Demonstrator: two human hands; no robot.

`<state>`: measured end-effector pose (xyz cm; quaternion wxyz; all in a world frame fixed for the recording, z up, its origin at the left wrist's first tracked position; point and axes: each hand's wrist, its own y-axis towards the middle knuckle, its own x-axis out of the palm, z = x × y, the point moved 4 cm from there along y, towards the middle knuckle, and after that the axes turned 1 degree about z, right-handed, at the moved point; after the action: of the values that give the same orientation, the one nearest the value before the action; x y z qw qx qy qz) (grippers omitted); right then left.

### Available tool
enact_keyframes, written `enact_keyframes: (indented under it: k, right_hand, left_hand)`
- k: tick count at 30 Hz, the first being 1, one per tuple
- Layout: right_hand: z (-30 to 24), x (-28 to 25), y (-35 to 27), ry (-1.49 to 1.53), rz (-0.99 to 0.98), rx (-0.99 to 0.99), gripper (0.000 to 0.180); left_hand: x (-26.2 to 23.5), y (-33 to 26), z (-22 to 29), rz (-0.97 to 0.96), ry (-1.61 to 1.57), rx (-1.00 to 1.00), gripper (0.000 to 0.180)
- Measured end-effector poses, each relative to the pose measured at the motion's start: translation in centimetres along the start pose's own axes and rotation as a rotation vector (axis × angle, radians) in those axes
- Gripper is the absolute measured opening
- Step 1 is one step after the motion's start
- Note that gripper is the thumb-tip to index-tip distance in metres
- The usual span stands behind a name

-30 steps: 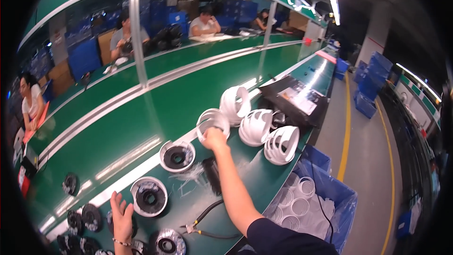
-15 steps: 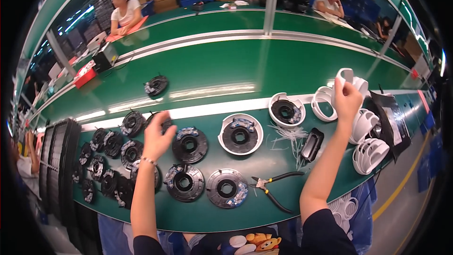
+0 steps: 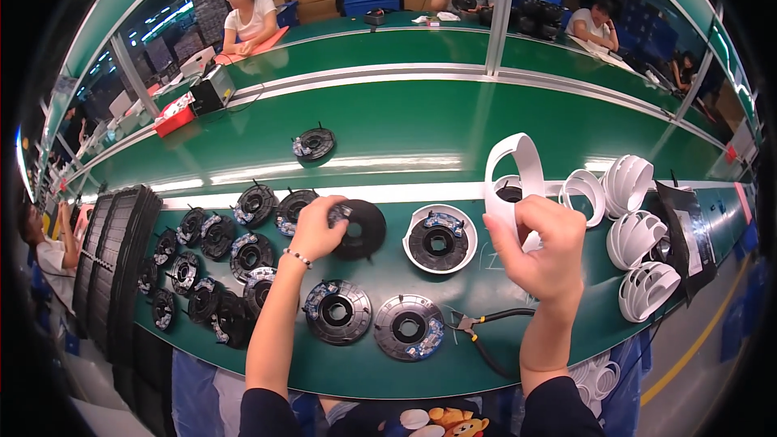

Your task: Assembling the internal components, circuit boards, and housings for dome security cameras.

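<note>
My left hand (image 3: 319, 231) is closed on the edge of a black round disc (image 3: 370, 231), tilted up off the table. A white plastic ring (image 3: 528, 163) stands raised in my right hand (image 3: 547, 248), its lower rim pinched between thumb and fingers. Between my hands, another black disc with a blue circuit board (image 3: 438, 244) sits inside a white ring (image 3: 411, 257). Two more discs lie nearer me, a black one (image 3: 338, 312) and a grey-faced one (image 3: 409, 328). To their right are cutting pliers (image 3: 477, 325) with black and yellow handles, partly hidden by my right forearm.
Several black discs (image 3: 252, 256) cover the left of the green table (image 3: 307, 368), beside stacked black trays (image 3: 113, 251). White rings (image 3: 647, 291) stand stacked at right. One disc (image 3: 313, 145) lies beyond the pale rail (image 3: 380, 192). People sit at the far bench.
My left hand has closed on a black disc and lifted it. My right hand has brought the white ring left, away from the stacks. The whole view has shifted slightly.
</note>
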<state>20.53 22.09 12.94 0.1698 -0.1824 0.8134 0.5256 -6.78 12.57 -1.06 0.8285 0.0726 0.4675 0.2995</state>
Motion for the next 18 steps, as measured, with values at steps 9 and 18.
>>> enact_keyframes:
  k: [9,18]
  right_hand:
    - [-1.9,3.3,-0.7,0.05,-0.113,-0.155,0.014]
    - [-4.2,7.0,-2.1,0.169,-0.216,-0.304,0.022]
  left_hand:
    - [0.0,-3.7,-0.8,0.065,-1.6,-0.676,0.022]
    - [-1.5,-4.2,5.2,0.083,-1.716,-0.416,0.033]
